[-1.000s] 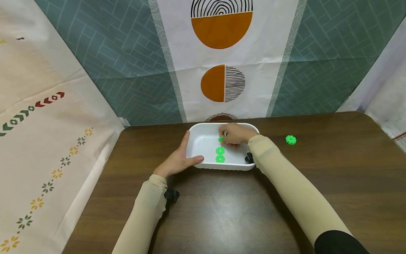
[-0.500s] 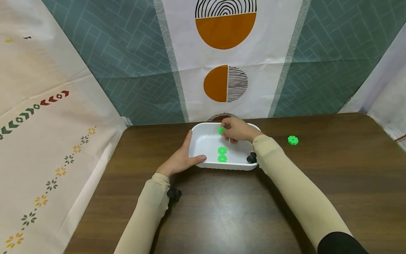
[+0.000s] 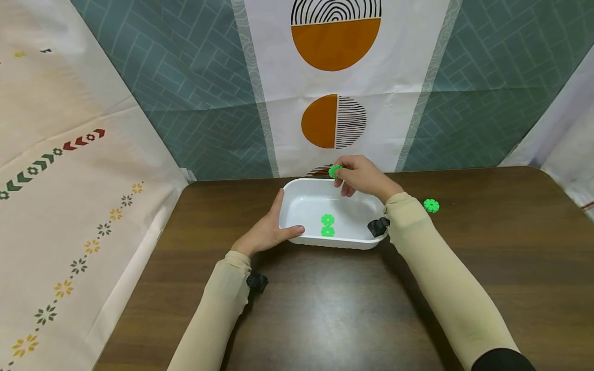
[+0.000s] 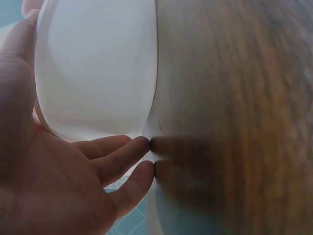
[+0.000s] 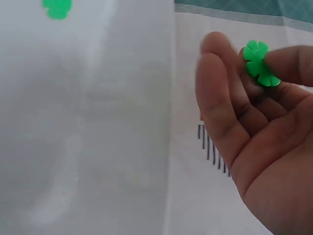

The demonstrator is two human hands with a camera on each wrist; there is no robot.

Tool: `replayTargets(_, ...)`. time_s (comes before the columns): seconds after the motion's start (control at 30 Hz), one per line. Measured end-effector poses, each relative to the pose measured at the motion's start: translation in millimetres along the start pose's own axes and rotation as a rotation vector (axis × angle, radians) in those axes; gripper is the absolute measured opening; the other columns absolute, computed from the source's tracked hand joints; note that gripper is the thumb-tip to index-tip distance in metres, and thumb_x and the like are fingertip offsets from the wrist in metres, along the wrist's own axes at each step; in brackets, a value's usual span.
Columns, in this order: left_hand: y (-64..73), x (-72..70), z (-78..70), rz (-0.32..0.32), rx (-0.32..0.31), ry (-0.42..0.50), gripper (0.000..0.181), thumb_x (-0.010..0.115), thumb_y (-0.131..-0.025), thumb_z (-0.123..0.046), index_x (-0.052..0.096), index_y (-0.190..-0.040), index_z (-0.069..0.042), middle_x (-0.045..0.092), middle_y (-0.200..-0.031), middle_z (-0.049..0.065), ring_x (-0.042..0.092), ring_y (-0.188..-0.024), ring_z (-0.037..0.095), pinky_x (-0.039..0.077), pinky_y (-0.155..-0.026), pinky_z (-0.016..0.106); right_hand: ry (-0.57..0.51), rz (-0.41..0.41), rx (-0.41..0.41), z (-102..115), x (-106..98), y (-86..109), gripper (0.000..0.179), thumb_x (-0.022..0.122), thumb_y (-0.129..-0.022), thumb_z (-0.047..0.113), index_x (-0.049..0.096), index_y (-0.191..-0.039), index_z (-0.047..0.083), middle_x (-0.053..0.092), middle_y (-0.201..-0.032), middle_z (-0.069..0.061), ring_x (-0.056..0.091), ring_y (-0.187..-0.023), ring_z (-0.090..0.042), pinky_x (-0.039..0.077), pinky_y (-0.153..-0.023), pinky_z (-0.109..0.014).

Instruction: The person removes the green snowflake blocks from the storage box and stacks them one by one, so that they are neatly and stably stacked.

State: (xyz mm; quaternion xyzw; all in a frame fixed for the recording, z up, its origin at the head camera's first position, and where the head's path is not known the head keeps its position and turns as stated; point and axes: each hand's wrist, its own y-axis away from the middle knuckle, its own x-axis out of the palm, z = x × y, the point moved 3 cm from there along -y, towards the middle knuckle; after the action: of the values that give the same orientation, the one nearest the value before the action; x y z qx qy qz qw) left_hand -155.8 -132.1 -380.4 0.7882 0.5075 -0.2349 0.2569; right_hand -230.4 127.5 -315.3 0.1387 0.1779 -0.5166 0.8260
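Observation:
A white tray (image 3: 303, 193) stands on the table, with two green notched plastic discs (image 3: 327, 225) lying inside near its front wall. My left hand (image 3: 262, 233) holds the tray's left corner, thumb at the front rim and fingers along the outside of the end. The left wrist view shows its fingertips (image 4: 143, 169) down by the tabletop. Above the tray's far rim, my right hand (image 3: 364, 175) pinches another green notched disc (image 5: 259, 63) between thumb and index finger. Its other fingers are loosely bent and hold nothing.
One more green notched disc (image 3: 431, 205) lies on the brown table (image 3: 325, 299) to the right of the tray. Patterned cloth (image 3: 209, 113) hangs right behind the table's far edge, and a white printed cloth (image 3: 93, 206) borders the left side.
My right hand has lifted the disc from inside the tray, moving up and away past the far rim. The left hand keeps its place at the tray; the view has shifted slightly.

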Motion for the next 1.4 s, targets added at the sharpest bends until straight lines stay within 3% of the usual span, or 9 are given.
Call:
replayTargets(0.13, 0.5, -0.1, -0.5, 0.003, 0.007, 0.002, 0.120, 0.074, -0.087, -0.055, -0.012, -0.162, -0.021, 0.018, -0.164, 0.019, 0.047, -0.129, 0.035, 0.037, -0.107, 0.051, -0.023, -0.007, -0.006, 7.2, -3.8, 6.0, 0.024, 0.045, -0.107, 0.009, 0.063, -0.116, -0.004, 0.066, -0.096, -0.022, 0.067, -0.070, -0.028, 0.059, -0.067, -0.037)
replayTargets(0.33, 0.4, -0.3, -1.1, -0.001, 0.009, -0.005, 0.120, 0.074, -0.087, -0.056, -0.012, -0.162, -0.020, 0.019, -0.164, 0.020, 0.047, -0.128, 0.036, 0.038, -0.106, 0.052, -0.017, 0.017, -0.026, 11.7, -9.1, 18.5, 0.027, 0.048, -0.107, 0.005, 0.060, -0.128, -0.005, 0.065, -0.087, -0.020, 0.063, -0.066, -0.025, 0.058, -0.066, -0.035)
replayTargets(0.63, -0.9, 1.2, 2.0, -0.003, 0.008, -0.016, 0.122, 0.074, -0.085, -0.058, -0.012, -0.162, -0.019, 0.018, -0.164, 0.018, 0.048, -0.127, 0.035, 0.038, -0.106, 0.051, -0.039, -0.064, -0.053, -3.3, -17.9, 36.7, 0.027, 0.054, -0.106, 0.009, 0.061, -0.130, -0.001, 0.059, -0.083, -0.019, 0.060, -0.063, -0.025, 0.056, -0.062, -0.032)
replayTargets(0.97, -2.8, 2.9, 2.2, 0.002, 0.003, -0.013, 0.122, 0.073, -0.085, -0.059, -0.014, -0.162, -0.022, 0.018, -0.164, 0.018, 0.048, -0.126, 0.036, 0.039, -0.105, 0.051, -0.062, -0.125, -0.015, -16.6, -27.1, 55.0, 0.034, 0.053, -0.105, 0.007, 0.053, -0.139, 0.001, 0.059, -0.084, -0.021, 0.059, -0.063, -0.025, 0.054, -0.061, -0.032)
replayTargets(1.17, -3.7, 2.4, 0.6, 0.011, -0.001, -0.017, 0.121, 0.073, -0.086, -0.060, -0.015, -0.162, -0.024, 0.015, -0.165, 0.017, 0.046, -0.129, 0.036, 0.038, -0.106, 0.052, -0.126, -0.170, -0.022, -17.7, -33.8, 71.4, 0.029, 0.057, -0.103, 0.004, 0.048, -0.130, -0.002, 0.062, -0.085, -0.023, 0.056, -0.058, -0.022, 0.051, -0.057, -0.030)
replayTargets(1.4, -2.3, 0.9, 0.7, 0.003, 0.000, -0.026, 0.121, 0.072, -0.086, -0.060, -0.014, -0.162, -0.022, 0.016, -0.165, 0.018, 0.045, -0.131, 0.037, 0.037, -0.107, 0.054, -0.110, -0.268, -0.060, -23.3, -48.7, 86.6, 0.025, 0.058, -0.102, 0.005, 0.059, -0.128, 0.003, 0.061, -0.082, -0.021, 0.056, -0.059, -0.023, 0.052, -0.056, -0.031)
